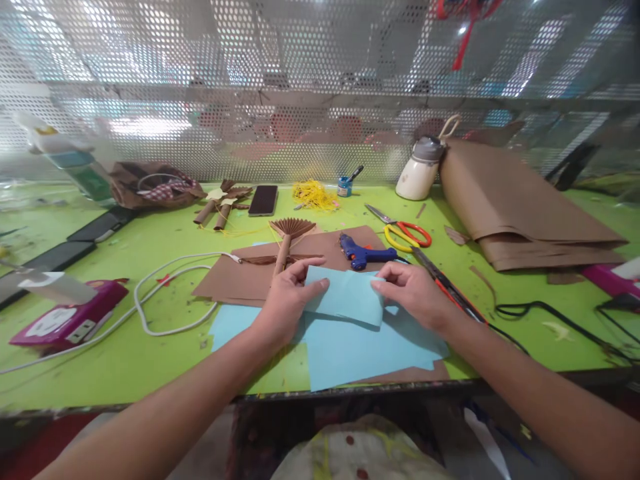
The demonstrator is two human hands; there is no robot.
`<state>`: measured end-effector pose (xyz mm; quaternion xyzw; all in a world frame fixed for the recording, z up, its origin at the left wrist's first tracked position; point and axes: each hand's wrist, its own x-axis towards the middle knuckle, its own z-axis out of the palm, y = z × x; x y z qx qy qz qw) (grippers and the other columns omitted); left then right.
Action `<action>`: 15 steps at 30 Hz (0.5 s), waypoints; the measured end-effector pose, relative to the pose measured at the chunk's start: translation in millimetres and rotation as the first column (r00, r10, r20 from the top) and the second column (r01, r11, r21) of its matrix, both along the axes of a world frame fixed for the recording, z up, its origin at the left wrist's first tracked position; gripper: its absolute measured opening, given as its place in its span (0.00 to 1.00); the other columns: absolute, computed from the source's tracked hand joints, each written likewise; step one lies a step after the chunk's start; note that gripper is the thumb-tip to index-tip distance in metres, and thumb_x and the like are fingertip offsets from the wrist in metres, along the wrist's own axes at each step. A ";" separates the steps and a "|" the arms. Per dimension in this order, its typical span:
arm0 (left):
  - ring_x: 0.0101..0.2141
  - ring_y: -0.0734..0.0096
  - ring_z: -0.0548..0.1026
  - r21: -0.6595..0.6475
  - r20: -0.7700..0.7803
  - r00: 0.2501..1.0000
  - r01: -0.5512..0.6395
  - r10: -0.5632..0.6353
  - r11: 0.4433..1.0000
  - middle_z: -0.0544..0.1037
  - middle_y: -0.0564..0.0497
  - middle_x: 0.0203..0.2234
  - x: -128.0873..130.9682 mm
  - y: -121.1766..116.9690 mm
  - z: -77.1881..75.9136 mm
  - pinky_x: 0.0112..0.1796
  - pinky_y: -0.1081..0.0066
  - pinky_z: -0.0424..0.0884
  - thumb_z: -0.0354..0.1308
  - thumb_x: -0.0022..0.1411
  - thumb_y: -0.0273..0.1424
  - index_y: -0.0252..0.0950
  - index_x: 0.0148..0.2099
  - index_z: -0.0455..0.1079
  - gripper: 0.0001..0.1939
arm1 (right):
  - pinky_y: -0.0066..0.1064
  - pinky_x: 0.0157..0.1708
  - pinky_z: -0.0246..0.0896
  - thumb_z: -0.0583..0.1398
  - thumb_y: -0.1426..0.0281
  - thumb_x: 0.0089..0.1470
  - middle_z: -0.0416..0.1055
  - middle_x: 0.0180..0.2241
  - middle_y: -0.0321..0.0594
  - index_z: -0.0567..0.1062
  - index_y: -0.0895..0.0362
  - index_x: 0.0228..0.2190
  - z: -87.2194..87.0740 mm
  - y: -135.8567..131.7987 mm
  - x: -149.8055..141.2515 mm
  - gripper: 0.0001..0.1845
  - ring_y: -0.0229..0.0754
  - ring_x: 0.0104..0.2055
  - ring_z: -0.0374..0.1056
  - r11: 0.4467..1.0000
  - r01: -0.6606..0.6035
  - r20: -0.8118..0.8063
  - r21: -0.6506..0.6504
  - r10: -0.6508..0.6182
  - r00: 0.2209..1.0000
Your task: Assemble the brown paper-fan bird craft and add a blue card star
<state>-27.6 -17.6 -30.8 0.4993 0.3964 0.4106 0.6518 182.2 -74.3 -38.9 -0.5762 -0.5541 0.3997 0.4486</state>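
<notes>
A small piece of light blue paper is held up by its two ends, above larger blue sheets on the green table. My left hand pinches its left end, thumb on the near face. The right end is between the thumb and fingers of my right hand. Just beyond the paper lies a blue glue gun on brown paper. A pleated brown paper fan shape on a rolled stem rests there too, partly behind my left hand.
Scissors and a long black-and-red tool lie beyond my right hand. A white cable loops at left beside a purple power box. At the back are a phone, yellow shreds, a bottle and folded brown paper.
</notes>
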 end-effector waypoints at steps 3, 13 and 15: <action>0.24 0.75 0.70 -0.097 0.077 0.996 0.042 -0.035 0.994 0.73 0.54 0.25 -1.0 -1.4 4.8 0.26 0.75 0.64 0.68 0.45 0.31 0.36 0.44 0.70 0.22 | 0.27 0.24 0.55 0.61 0.63 0.47 0.63 0.21 0.32 0.67 0.58 0.23 3.8 -0.4 -3.1 0.11 0.34 0.23 0.58 1.000 0.013 0.037 0.023 -0.014 0.999; 0.27 0.72 0.74 -0.214 0.263 0.945 0.255 -0.196 0.943 0.76 0.48 0.26 -0.2 -8.7 7.6 0.33 0.71 0.71 0.63 0.53 0.34 0.30 0.34 0.72 0.11 | 0.28 0.25 0.57 0.60 0.64 0.47 0.66 0.23 0.34 0.69 0.57 0.25 6.7 -2.9 -6.2 0.09 0.36 0.25 0.60 0.997 0.056 0.052 0.060 -0.059 0.997; 0.28 0.69 0.75 -0.227 0.245 0.939 0.296 -0.240 0.928 0.77 0.46 0.28 0.4 -10.8 5.9 0.33 0.69 0.72 0.64 0.52 0.33 0.31 0.36 0.72 0.11 | 0.29 0.26 0.59 0.60 0.64 0.47 0.67 0.23 0.35 0.69 0.57 0.25 5.1 -2.8 -6.9 0.09 0.36 0.25 0.61 0.996 0.065 0.060 0.062 -0.069 0.996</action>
